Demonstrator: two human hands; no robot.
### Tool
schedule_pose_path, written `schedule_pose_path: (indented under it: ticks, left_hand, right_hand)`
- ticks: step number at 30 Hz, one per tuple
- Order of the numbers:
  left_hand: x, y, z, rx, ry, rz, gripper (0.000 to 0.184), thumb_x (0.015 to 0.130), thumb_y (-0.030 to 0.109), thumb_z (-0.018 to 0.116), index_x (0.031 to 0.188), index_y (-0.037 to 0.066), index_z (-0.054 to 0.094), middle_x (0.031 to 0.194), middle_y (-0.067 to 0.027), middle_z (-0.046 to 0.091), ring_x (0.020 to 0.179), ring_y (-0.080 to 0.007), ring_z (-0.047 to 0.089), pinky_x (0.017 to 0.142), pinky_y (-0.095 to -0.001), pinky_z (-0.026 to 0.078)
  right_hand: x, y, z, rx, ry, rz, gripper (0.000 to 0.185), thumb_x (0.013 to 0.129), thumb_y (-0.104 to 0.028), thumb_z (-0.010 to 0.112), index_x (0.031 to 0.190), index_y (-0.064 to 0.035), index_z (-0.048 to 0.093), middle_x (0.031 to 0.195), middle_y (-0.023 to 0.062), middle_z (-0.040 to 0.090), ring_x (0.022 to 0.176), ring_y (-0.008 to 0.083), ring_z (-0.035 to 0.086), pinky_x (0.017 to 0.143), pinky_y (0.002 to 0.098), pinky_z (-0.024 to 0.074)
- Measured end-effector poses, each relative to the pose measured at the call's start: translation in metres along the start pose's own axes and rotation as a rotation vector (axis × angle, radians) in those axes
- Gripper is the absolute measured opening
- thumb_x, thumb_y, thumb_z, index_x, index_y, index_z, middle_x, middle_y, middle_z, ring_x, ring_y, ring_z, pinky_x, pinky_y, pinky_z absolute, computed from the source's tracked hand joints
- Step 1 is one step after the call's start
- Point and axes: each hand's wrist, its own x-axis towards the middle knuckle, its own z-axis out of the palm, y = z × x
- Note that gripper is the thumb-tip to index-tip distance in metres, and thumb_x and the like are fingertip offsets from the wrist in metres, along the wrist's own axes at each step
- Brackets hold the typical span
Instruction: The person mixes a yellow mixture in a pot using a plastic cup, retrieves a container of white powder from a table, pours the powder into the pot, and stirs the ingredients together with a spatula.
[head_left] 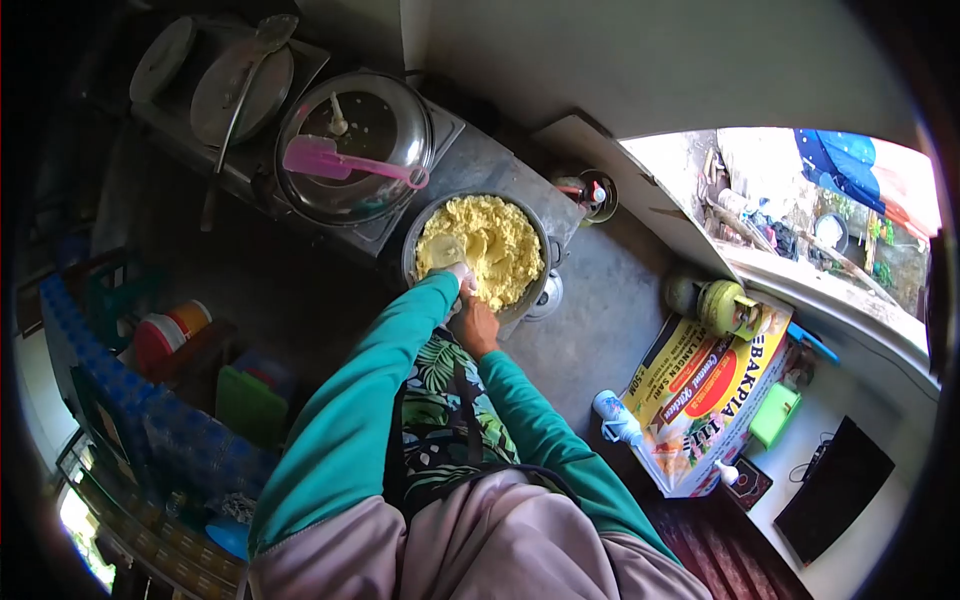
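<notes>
A large pot (408,245) holds a crumbly yellow mash (505,235). Over its near rim reaches my left hand (462,276), small and partly covered by the green sleeve. Its fingers look closed on a pale, rounded scoop-like tool (443,251) that lies against the mash; the grip is hard to make out. Just below, my right hand (477,322) is closed at the near side of the pot, close to the left hand. Whatever its fingers hold, if anything, is hidden.
Beside the pot, a lidded metal pan (405,130) carries a pink spatula (340,160). A long-handled ladle (240,100) rests on a round lid farther left. At right stand a green gas cylinder (725,307) and a printed banner (700,390) with a blue bottle (615,415).
</notes>
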Motion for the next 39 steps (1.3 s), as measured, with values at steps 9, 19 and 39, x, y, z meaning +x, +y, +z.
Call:
schedule_pose_path:
  ticks: [9,19,39]
  left_hand:
    - [-0.046,-0.020,0.078,-0.821,0.005,0.180,0.019,0.070,0.025,0.053,0.072,0.006,0.056,0.063,-0.0088,0.056,0.050,-0.0223,0.050,0.052,-0.0311,0.043]
    - [0.031,-0.004,0.058,0.164,-0.092,-0.033,0.020,0.070,0.025,0.054,0.070,0.005,0.057,0.062,-0.0110,0.056,0.048,-0.0228,0.050,0.053,-0.0314,0.043]
    - [0.023,-0.036,0.054,0.148,-0.034,-0.095,0.020,0.070,0.019,0.052,0.075,0.001,0.060,0.068,-0.0139,0.060,0.056,-0.0215,0.054,0.050,-0.0332,0.044]
  right_hand:
    - [-0.033,0.006,-0.110,-0.388,-0.069,-0.344,0.027,0.074,-0.019,0.049,0.100,-0.0131,0.056,0.071,0.0152,0.058,0.066,0.0306,0.059,0.051,0.0427,0.0435]
    - [-0.002,0.036,-0.052,-0.140,-0.025,-0.040,0.025,0.075,-0.013,0.044,0.097,-0.0065,0.053,0.079,0.0216,0.059,0.077,0.0367,0.058,0.066,0.0480,0.0435]
    - [-0.030,0.045,-0.031,-0.061,-0.021,-0.068,0.039,0.075,-0.021,0.050,0.112,-0.0103,0.050,0.079,0.0205,0.060,0.075,0.0370,0.059,0.062,0.0468,0.0450]
